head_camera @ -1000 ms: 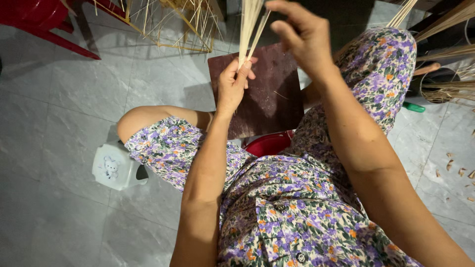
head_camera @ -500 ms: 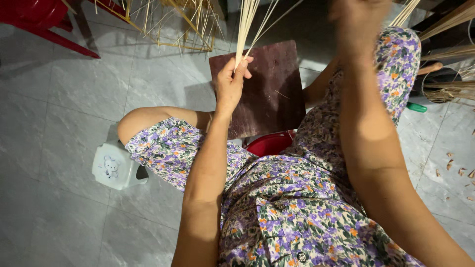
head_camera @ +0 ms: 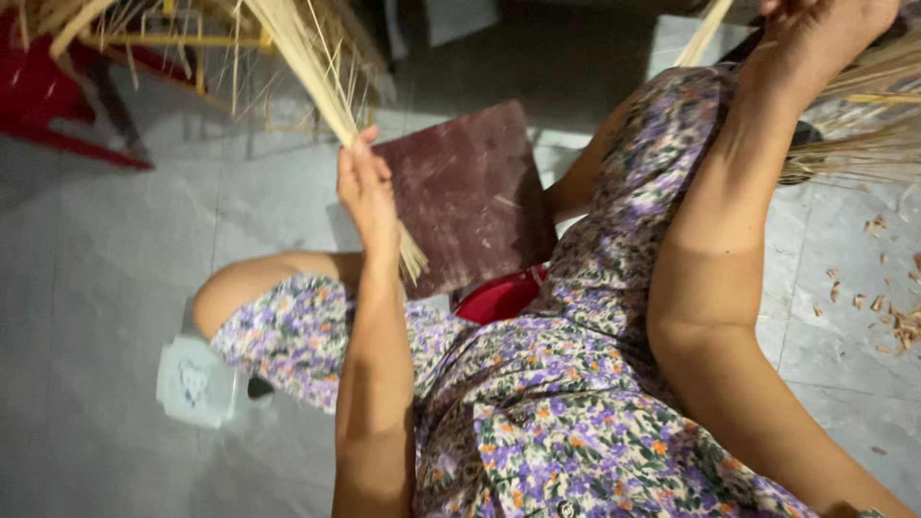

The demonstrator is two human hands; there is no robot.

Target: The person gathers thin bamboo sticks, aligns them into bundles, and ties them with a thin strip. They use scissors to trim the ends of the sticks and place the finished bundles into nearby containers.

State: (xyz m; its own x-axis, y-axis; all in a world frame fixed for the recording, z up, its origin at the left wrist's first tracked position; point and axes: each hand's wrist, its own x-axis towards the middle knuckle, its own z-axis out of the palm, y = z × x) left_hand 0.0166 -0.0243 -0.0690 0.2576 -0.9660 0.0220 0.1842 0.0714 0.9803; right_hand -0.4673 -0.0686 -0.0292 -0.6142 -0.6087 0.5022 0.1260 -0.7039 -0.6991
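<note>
My left hand (head_camera: 366, 192) grips a bundle of thin pale bamboo strips (head_camera: 307, 72) that fans upward to the top edge, with its cut ends poking out below my wrist. My right hand (head_camera: 815, 34) is raised at the top right corner, fingers curled, partly out of frame; whether it pinches a strip I cannot tell. A dark red-brown board (head_camera: 470, 192) lies on the floor beyond my knees. I sit low in a floral purple dress (head_camera: 576, 384).
A red stool edge (head_camera: 499, 297) shows between my legs. A pale plastic container (head_camera: 197, 384) stands by my left knee. More bamboo strips (head_camera: 863, 153) and wood chips (head_camera: 892, 317) lie at the right. A red chair (head_camera: 58, 105) and a yellow frame (head_camera: 173, 38) stand at the back left.
My right hand has risen up and to the right, away from the bundle. The view has swung, and the bundle now leans to the left in my left hand.
</note>
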